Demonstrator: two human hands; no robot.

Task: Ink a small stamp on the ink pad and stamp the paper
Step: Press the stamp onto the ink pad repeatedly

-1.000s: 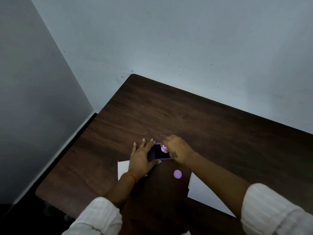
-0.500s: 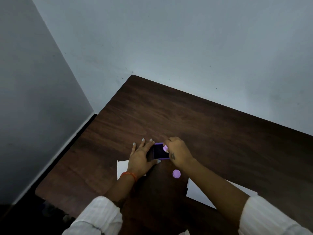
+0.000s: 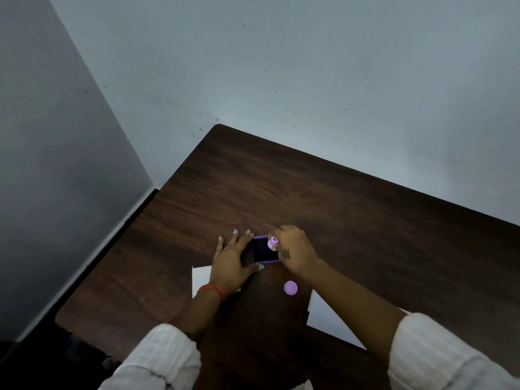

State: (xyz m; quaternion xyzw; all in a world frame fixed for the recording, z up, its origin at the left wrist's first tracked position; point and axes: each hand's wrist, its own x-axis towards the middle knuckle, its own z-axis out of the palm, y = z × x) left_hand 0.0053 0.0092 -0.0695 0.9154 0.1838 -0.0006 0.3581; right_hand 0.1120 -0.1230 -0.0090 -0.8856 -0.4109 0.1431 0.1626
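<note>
A small purple ink pad [image 3: 264, 250] with a dark inking surface lies open on the brown table [image 3: 351, 220]. My right hand [image 3: 292, 251] pinches a small lilac stamp [image 3: 272, 242] over the pad's right edge; whether it touches the ink I cannot tell. My left hand [image 3: 229, 263] lies flat against the pad's left side, thumb at its near corner, steadying it. One white paper [image 3: 200, 280] peeks out under my left wrist. A second white sheet [image 3: 329, 322] lies under my right forearm.
A round lilac cap [image 3: 290, 287] rests on the table between my forearms. The table's rounded far corner meets two grey walls, and a dark gap runs along its left edge. Bare wood stretches behind and to the right of the pad.
My right hand with the stamp has stayed at the pad's right edge with only small shifts. The left hand keeps holding the pad.
</note>
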